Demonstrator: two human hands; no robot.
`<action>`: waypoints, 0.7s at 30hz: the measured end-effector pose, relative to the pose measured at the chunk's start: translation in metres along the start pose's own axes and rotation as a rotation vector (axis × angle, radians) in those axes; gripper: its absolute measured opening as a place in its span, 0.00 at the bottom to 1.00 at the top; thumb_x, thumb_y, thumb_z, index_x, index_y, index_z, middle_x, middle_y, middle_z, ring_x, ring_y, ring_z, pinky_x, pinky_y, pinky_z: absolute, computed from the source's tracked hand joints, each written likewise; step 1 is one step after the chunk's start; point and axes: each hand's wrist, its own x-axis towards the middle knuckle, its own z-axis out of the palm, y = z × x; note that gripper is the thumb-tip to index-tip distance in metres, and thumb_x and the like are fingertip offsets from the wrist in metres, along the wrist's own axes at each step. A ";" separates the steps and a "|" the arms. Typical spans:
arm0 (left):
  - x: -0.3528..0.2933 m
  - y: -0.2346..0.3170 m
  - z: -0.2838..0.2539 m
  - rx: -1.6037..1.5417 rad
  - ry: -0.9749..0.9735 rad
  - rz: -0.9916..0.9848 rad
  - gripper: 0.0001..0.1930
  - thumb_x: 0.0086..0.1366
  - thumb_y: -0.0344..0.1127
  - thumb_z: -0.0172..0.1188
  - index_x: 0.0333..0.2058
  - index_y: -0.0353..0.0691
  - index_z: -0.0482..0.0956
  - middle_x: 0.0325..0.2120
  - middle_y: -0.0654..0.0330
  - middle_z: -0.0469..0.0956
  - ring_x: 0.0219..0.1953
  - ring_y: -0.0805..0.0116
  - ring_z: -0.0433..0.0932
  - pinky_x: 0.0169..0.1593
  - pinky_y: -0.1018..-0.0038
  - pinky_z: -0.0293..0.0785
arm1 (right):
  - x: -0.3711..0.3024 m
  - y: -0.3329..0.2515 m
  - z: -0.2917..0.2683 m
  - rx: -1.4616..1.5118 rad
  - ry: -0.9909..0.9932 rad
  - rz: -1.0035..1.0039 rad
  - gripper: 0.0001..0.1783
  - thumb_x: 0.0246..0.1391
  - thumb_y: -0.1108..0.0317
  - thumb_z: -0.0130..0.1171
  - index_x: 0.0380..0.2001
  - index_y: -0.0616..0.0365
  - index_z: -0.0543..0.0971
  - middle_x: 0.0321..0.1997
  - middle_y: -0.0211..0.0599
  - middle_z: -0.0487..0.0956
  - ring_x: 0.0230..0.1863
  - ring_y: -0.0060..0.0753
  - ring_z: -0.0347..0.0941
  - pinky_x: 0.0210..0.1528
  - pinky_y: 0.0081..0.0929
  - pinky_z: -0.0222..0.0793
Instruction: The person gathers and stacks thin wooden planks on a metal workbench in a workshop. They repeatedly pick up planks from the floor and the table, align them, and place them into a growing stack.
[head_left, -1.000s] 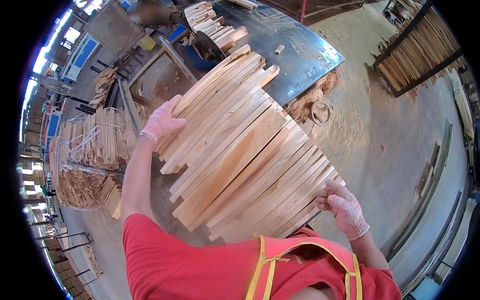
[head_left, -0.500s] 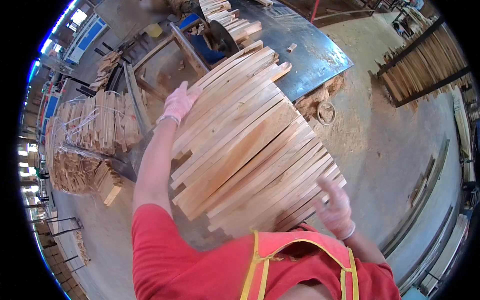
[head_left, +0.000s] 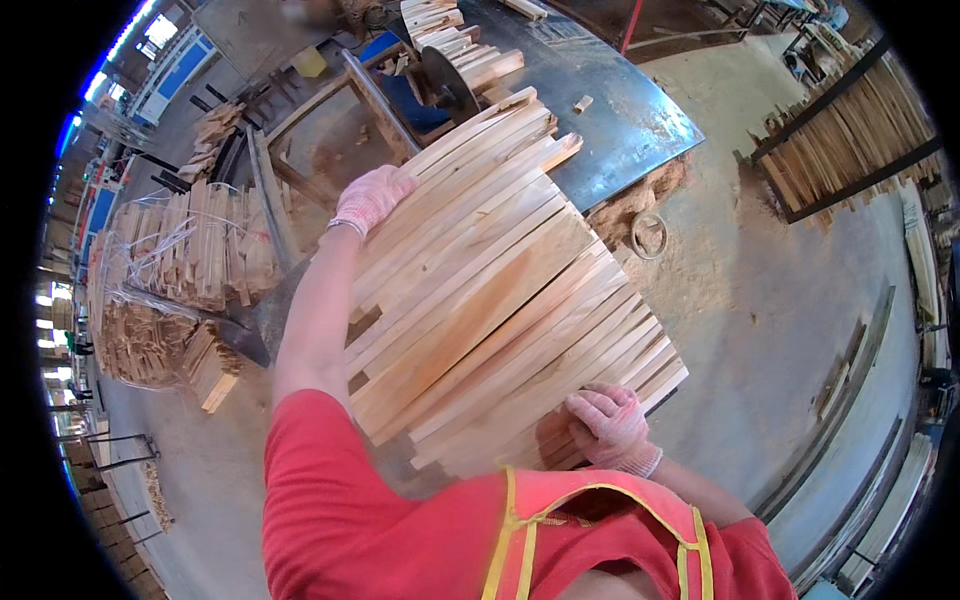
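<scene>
Two hands in pale knitted gloves are at a broad row of wooden strips, which lies slantwise in front of the person, side by side with uneven ends. The left hand is at the far left edge of the row, its fingers bent against the outermost strip; whether they grasp it or only press on it, I cannot tell. The right hand is over the near right part of the row, close to the person's body, with its fingers curled inward; I cannot tell whether they hold a strip. Just beyond the far end of the row stands a round saw blade, with more short wood pieces beside it on a dark metal table. One small block lies apart on that table. Right of the row, a ring is on the dusty floor. Off to the left sits a bundle of wood wrapped with pale strands; at the upper right, a dark-framed rack holds many thin strips.
</scene>
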 end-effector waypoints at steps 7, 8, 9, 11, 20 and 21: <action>0.015 0.007 -0.018 0.126 -0.152 -0.055 0.34 0.70 0.65 0.53 0.55 0.38 0.80 0.54 0.44 0.82 0.60 0.45 0.77 0.62 0.56 0.72 | 0.003 -0.007 0.004 -0.033 0.035 0.021 0.23 0.43 0.68 0.69 0.48 0.49 0.81 0.44 0.34 0.84 0.47 0.46 0.81 0.42 0.47 0.76; 0.014 0.008 -0.013 0.163 -0.114 -0.015 0.34 0.70 0.66 0.53 0.54 0.37 0.80 0.53 0.43 0.82 0.59 0.45 0.78 0.61 0.55 0.72 | 0.004 -0.009 0.005 -0.052 0.033 0.035 0.23 0.44 0.68 0.69 0.48 0.49 0.81 0.44 0.34 0.84 0.46 0.46 0.81 0.42 0.47 0.76; 0.016 0.008 -0.010 0.199 -0.077 0.025 0.34 0.70 0.66 0.52 0.53 0.37 0.80 0.52 0.41 0.82 0.58 0.44 0.78 0.60 0.55 0.73 | 0.003 -0.009 0.006 -0.069 0.030 0.048 0.23 0.44 0.68 0.69 0.48 0.49 0.81 0.43 0.34 0.84 0.46 0.46 0.81 0.42 0.48 0.76; 0.018 0.031 -0.010 0.178 -0.106 0.070 0.35 0.71 0.67 0.51 0.54 0.37 0.79 0.54 0.41 0.80 0.59 0.44 0.78 0.61 0.55 0.72 | 0.001 -0.014 0.009 -0.107 0.035 0.078 0.24 0.43 0.68 0.70 0.48 0.49 0.81 0.43 0.33 0.84 0.46 0.46 0.81 0.42 0.47 0.76; 0.005 0.015 -0.016 0.192 -0.130 -0.052 0.38 0.73 0.68 0.43 0.63 0.40 0.74 0.61 0.42 0.76 0.64 0.45 0.74 0.68 0.55 0.67 | -0.003 -0.028 0.002 -0.088 0.028 0.080 0.26 0.41 0.70 0.69 0.49 0.49 0.81 0.44 0.32 0.84 0.49 0.46 0.80 0.47 0.48 0.75; 0.000 0.007 -0.014 0.201 -0.091 -0.102 0.38 0.73 0.68 0.43 0.63 0.41 0.75 0.61 0.43 0.77 0.64 0.45 0.75 0.67 0.55 0.67 | -0.003 -0.028 0.002 -0.074 0.031 0.042 0.24 0.43 0.69 0.69 0.48 0.49 0.81 0.44 0.32 0.84 0.49 0.47 0.80 0.47 0.49 0.76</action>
